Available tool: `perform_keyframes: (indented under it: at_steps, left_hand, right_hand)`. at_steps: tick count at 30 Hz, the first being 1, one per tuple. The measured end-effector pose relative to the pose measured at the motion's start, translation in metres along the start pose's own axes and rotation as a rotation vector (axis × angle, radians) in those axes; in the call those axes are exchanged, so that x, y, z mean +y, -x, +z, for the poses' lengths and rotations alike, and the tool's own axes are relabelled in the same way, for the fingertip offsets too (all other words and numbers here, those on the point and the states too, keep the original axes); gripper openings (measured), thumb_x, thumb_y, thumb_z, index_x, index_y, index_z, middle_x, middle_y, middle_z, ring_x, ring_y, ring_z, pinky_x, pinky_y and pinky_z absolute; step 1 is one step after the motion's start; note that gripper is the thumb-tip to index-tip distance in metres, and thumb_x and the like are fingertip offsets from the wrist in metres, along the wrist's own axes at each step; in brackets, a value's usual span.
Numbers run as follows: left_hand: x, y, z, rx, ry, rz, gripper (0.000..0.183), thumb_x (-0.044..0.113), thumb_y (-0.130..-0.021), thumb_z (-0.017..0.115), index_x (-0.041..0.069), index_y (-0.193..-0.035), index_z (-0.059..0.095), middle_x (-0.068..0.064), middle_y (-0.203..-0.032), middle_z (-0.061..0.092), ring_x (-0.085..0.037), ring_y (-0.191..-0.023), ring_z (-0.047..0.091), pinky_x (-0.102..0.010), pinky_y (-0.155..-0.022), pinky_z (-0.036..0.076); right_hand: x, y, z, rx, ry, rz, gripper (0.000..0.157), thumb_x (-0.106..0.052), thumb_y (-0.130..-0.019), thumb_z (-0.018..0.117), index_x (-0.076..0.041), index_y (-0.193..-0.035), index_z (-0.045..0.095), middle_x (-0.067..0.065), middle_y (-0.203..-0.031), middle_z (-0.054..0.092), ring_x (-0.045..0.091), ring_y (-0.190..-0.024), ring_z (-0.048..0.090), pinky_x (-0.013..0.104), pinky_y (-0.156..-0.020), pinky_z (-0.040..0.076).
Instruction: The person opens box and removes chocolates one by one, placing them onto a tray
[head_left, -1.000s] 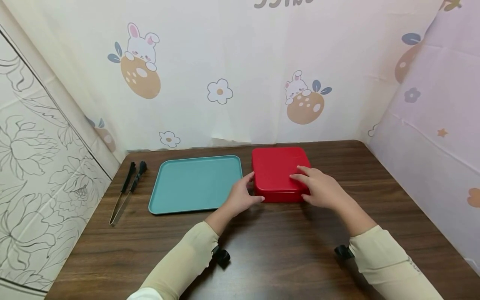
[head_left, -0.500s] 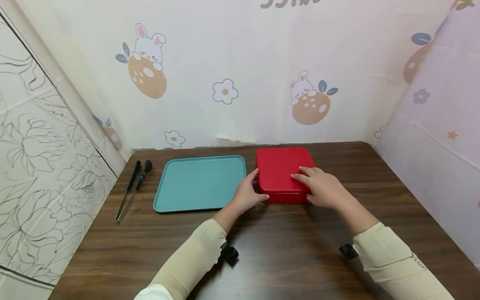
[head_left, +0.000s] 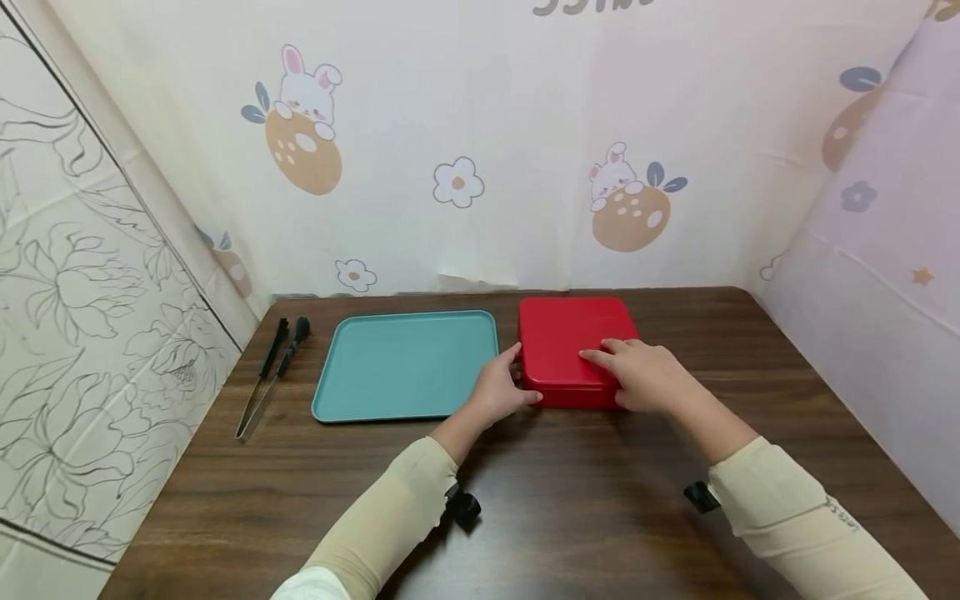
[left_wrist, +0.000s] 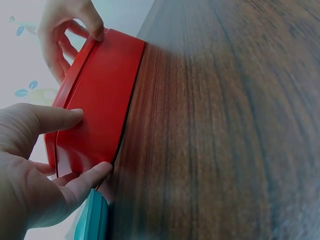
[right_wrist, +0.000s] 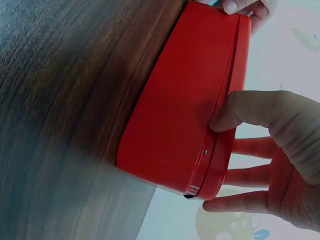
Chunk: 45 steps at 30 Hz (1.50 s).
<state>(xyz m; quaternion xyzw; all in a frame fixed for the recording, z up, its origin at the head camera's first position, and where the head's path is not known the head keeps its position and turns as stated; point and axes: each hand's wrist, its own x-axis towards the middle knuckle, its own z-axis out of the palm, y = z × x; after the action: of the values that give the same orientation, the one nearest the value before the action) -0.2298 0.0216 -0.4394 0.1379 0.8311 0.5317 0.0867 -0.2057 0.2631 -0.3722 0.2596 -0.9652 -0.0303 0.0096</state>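
A red rectangular lidded box (head_left: 562, 329) sits on the dark wooden table, lid on. My left hand (head_left: 493, 392) holds its near left corner, thumb on the front wall and fingers along the left side. My right hand (head_left: 651, 379) grips the lid (right_wrist: 227, 125) at the right: its thumb presses the front edge at the lid seam, and the other fingers spread over the top. A small gap with a dark spot shows at the lid's right corner in the right wrist view. What is inside the box is hidden.
A teal tray (head_left: 408, 367) lies just left of the box, close to my left hand. Further left are tongs (head_left: 288, 358) with black handles and metal arms. A patterned cloth (head_left: 525, 225) hangs along the table's back edge.
The whole head view has shifted a little, so everything sits further right. My right fingers lie slightly closer together on the lid; both hands keep their places on the box.
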Motion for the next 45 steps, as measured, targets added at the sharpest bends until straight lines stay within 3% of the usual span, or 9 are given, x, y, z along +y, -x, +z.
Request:
perform_keyframes:
  at_steps: [14, 36, 45]
  left_hand:
    - [-0.001, 0.0, 0.0, -0.004, -0.013, 0.0, 0.09, 0.008, -0.077, 0.082, 0.007, -0.152, 0.033, -0.009, -0.138, 0.052, -0.027, -0.115, 0.059, -0.032, -0.087, 0.053]
    - [0.002, 0.001, 0.003, 0.014, -0.125, 0.02, 0.091, 0.008, -0.079, 0.082, 0.008, -0.154, 0.03, -0.008, -0.14, 0.052, -0.024, -0.11, 0.06, -0.028, -0.085, 0.052]
    - [-0.002, 0.002, 0.004, 0.006, -0.12, 0.024, 0.092, 0.009, -0.08, 0.081, 0.007, -0.154, 0.027, -0.007, -0.144, 0.049, -0.023, -0.114, 0.059, -0.027, -0.084, 0.052]
  right_hand:
    - [-0.001, -0.004, 0.006, 0.022, 0.033, -0.037, 0.088, -0.022, -0.055, 0.095, -0.01, -0.134, 0.058, 0.025, -0.121, 0.058, 0.044, -0.103, 0.059, 0.05, -0.073, 0.056]
    - [0.0, -0.003, 0.008, 0.05, 0.098, -0.084, 0.08, -0.023, -0.061, 0.092, -0.007, -0.132, 0.059, 0.029, -0.12, 0.061, 0.048, -0.101, 0.062, 0.049, -0.07, 0.056]
    - [-0.001, -0.003, 0.012, 0.063, 0.109, -0.097, 0.079, -0.022, -0.061, 0.092, -0.006, -0.131, 0.06, 0.03, -0.119, 0.061, 0.05, -0.099, 0.062, 0.047, -0.065, 0.057]
